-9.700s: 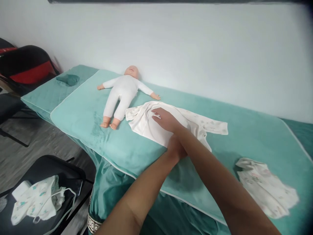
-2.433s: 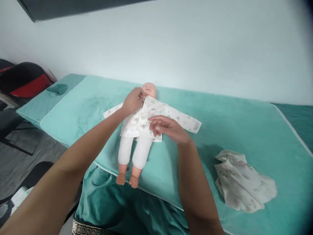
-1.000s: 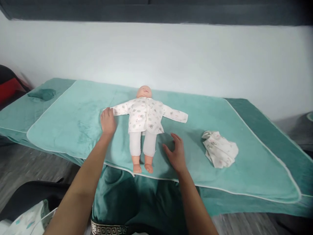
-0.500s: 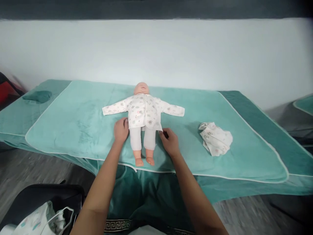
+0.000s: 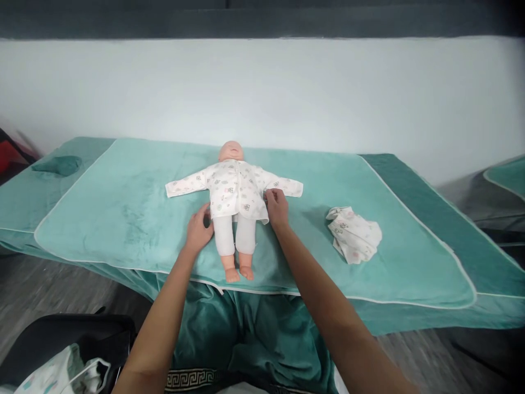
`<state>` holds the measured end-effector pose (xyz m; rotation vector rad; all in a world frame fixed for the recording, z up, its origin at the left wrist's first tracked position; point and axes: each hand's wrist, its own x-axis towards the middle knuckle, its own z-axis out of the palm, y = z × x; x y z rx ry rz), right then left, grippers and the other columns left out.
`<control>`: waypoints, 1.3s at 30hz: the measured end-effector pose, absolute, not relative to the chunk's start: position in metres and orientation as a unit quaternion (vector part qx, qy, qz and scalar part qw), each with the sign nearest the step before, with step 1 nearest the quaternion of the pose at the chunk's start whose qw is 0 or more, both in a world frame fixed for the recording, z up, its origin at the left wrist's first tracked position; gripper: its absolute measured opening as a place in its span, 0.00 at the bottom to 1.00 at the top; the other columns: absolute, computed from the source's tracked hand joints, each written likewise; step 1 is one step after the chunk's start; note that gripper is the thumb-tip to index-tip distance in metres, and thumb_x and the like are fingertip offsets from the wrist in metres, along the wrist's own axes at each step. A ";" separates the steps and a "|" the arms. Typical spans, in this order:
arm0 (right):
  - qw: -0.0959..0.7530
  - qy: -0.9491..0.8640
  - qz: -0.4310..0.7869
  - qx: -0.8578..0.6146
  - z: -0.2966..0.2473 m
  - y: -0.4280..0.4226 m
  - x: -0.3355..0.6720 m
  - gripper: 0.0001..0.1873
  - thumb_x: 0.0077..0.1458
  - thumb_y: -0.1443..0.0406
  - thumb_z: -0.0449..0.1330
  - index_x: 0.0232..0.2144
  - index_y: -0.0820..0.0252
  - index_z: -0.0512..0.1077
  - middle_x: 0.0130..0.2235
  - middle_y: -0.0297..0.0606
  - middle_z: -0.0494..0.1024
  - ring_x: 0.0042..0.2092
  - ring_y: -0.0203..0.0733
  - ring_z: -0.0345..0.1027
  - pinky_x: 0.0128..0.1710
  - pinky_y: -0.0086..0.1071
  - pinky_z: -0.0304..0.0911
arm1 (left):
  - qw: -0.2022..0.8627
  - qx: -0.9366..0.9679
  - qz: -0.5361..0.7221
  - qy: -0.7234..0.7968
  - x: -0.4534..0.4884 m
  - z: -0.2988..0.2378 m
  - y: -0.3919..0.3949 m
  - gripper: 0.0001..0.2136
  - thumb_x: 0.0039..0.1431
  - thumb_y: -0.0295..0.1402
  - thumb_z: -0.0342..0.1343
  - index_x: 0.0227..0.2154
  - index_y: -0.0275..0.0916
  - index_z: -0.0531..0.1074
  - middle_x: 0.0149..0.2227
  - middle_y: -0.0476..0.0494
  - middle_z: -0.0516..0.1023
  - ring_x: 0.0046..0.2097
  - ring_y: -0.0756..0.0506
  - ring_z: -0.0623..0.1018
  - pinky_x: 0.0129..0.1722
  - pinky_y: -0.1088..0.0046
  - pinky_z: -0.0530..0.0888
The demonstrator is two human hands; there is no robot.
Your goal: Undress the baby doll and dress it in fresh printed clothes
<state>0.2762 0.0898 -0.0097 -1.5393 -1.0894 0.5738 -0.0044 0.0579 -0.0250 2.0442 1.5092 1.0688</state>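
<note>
A baby doll (image 5: 232, 150) lies face up on the green padded cover, its head away from me. It wears a white printed baby shirt (image 5: 229, 189) with both sleeves spread out, and white leggings (image 5: 224, 236); its feet are bare. At the shirt's lower left edge is my left hand (image 5: 199, 230), thumb and fingers curved round the fabric's edge in a pinch. My right hand (image 5: 278, 209) is closed on the shirt's right side, just below the sleeve. Its fingertips are partly hidden by the cloth.
A crumpled printed white garment (image 5: 356, 235) lies to the right on the green cover (image 5: 402, 246). At lower left, a black chair (image 5: 77, 328) holds a patterned cloth bag (image 5: 57, 372). A white wall (image 5: 262, 93) stands behind the bed.
My right hand has moved up along the shirt's side, from the hem to just below the sleeve. My left hand has shifted slightly down toward the hem, its thumb spreading. The camera view has shifted slightly.
</note>
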 end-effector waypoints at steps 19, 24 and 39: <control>0.479 -0.588 0.326 -0.564 -0.025 0.094 0.275 0.35 0.64 0.39 0.50 0.59 0.56 0.65 0.52 0.46 0.80 0.50 0.50 0.75 0.51 0.44 0.70 | 0.430 0.547 0.534 0.482 0.016 -0.004 0.074 0.25 0.65 0.46 0.58 0.61 0.40 0.70 0.66 0.37 0.72 0.66 0.39 0.73 0.68 0.59 0.69; 0.487 -0.635 0.352 -0.485 -0.028 0.103 0.276 0.43 0.63 0.36 0.48 0.68 0.57 0.56 0.69 0.51 0.64 0.69 0.50 0.61 0.69 0.47 0.58 | 0.486 0.503 0.567 0.435 0.039 -0.004 0.097 0.30 0.60 0.43 0.63 0.64 0.41 0.69 0.68 0.39 0.69 0.69 0.37 0.70 0.70 0.56 0.66; 0.523 -0.560 0.398 -0.505 -0.012 0.155 0.274 0.53 0.57 0.31 0.53 0.74 0.53 0.53 0.76 0.38 0.51 0.77 0.49 0.41 0.77 0.44 0.37 | 0.589 0.374 0.625 0.351 0.064 -0.012 0.166 0.29 0.58 0.41 0.68 0.62 0.45 0.72 0.69 0.42 0.69 0.70 0.37 0.69 0.70 0.57 0.66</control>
